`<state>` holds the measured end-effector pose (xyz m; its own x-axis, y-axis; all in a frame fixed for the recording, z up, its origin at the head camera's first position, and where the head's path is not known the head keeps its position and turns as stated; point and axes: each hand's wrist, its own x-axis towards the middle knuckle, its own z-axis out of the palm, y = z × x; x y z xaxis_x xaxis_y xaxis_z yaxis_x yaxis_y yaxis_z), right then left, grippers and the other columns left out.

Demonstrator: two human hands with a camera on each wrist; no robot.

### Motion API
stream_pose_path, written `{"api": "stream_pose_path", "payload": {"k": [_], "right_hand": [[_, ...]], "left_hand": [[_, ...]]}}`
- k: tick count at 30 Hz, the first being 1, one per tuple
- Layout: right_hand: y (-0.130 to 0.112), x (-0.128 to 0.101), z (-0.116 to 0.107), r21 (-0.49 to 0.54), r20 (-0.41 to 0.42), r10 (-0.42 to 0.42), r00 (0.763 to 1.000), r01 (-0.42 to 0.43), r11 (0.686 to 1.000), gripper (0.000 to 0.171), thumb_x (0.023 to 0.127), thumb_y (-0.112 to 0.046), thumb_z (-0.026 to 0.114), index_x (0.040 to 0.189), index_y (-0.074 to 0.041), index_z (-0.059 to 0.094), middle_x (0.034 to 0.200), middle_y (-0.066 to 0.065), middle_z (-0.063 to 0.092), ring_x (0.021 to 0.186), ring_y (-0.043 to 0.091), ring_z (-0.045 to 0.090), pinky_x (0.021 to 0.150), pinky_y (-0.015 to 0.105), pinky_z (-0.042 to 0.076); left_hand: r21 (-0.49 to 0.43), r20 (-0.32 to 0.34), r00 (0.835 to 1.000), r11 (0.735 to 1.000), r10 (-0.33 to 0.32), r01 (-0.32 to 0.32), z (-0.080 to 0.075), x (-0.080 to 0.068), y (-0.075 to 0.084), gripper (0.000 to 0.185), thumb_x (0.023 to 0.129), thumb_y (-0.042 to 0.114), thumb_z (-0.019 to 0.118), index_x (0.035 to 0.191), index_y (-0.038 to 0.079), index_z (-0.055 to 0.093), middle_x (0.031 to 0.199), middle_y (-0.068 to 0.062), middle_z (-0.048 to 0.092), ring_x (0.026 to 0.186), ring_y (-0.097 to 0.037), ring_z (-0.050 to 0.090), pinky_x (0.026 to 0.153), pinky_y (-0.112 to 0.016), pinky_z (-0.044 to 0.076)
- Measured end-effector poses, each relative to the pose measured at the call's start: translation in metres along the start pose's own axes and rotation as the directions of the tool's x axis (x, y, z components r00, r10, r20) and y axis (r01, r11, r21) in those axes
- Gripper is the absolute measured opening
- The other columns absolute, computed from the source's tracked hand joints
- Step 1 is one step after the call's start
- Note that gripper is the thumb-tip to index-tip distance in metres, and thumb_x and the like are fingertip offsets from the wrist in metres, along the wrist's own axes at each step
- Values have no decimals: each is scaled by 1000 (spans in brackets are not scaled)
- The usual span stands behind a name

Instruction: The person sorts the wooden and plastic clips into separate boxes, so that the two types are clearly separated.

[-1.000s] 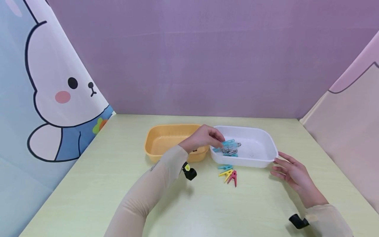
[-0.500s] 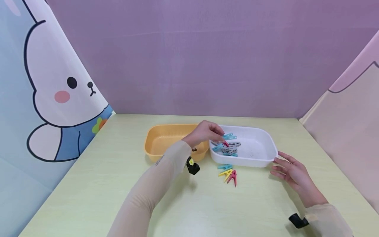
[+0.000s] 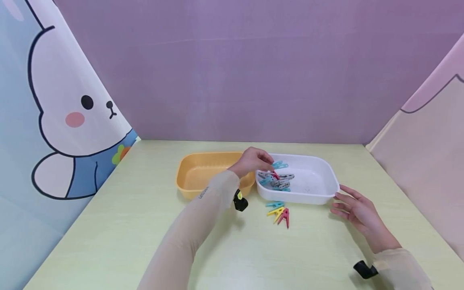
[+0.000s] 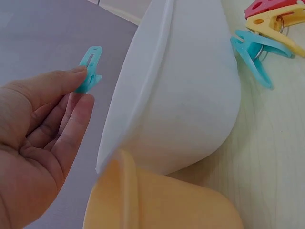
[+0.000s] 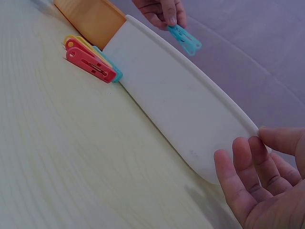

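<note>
one turquoise clothes peg [image 3: 279, 165] is pinched between the thumb and fingertips of the left hand [image 3: 251, 161], held in the air over the near-left corner of the white tray [image 3: 328, 169]; it is a small flat plastic peg with a slotted handle, and in the left wrist view [image 4: 89, 69] only its outer end shows past the fingertips. just below that hand, inside the tray, lies a small heap of pegs [image 3: 276, 181], grey, turquoise and one red, too tangled to count surely. three more pegs [image 3: 278, 210] lie on the table [image 3: 108, 225] just beyond the tray's near wall, toward the person from the hand: one turquoise, one yellow, one red, touching one another. there are two trays: the white one, and an orange tray [image 3: 203, 171] directly under the left wrist, the two side by side and touching or nearly so. the right hand [image 3: 353, 211] holds nothing, its fingers relaxed and spread, fingertips at the right end of the white tray's rim. wide bare tabletop lies to the near side of both hands, and purple walls stand behind the trays.
</note>
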<state>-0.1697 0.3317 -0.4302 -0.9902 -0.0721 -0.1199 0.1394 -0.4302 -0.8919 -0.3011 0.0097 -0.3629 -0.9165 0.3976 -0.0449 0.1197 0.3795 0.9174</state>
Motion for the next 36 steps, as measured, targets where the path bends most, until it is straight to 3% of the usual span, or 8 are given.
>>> {"api": "stream_pose_path", "payload": {"k": [14,25,31,36], "right_hand": [[0,1,-1,11,12,1,1000,-1,1000,33,102,2,51,107,-22,74,90,2,70,74,19,70,72,37,62],[3,1,-1,-3,13,-22,1000,22,1000,32,101,1,53,106,-22,74,89,2,70,73,18,70,72,36,62],[3,1,0,-4,9,-21,1000,21,1000,32,101,1,52,106,-22,74,89,2,69,73,18,70,72,36,62],[3,0,2,-7,5,-17,1000,17,1000,32,101,1,53,105,-22,74,89,1,69,74,18,70,72,36,62]], "left_hand": [[97,-30,995,990,-96,99,14,16,-9,15,77,5,85,85,13,76,87,2,70,87,-17,63,87,-30,56],[242,14,998,969,-55,50,22,22,-12,14,79,3,83,90,9,77,83,2,68,84,-16,62,82,-25,56],[331,20,1000,944,-16,8,25,18,-12,20,79,3,84,98,6,77,83,2,67,83,-16,60,78,-22,56],[353,16,1000,935,-21,14,27,12,-9,24,82,1,81,105,5,76,83,2,67,83,-15,60,78,-22,56]]}}
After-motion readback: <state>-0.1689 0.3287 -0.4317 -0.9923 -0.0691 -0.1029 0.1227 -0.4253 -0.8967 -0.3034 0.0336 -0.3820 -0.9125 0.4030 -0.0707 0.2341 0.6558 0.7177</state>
